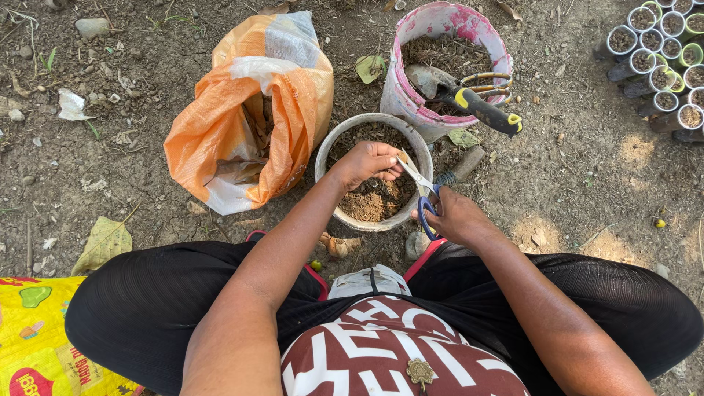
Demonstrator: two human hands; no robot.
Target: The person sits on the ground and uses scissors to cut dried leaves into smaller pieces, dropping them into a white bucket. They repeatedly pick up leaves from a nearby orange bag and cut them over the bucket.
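Over the grey bowl [327,147], the right hand [453,214] grips scissors [419,183]; the left hand [367,161] pinches something, probably dry leaf, for cutting.

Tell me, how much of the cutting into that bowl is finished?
Done so far: the grey bowl already holds a layer of brown chopped bits. In hand: the right hand works blue-handled scissors against a piece pinched in the left hand over the bowl. Left: the open orange sack beside it still shows dry leaves inside; how many cannot be told.
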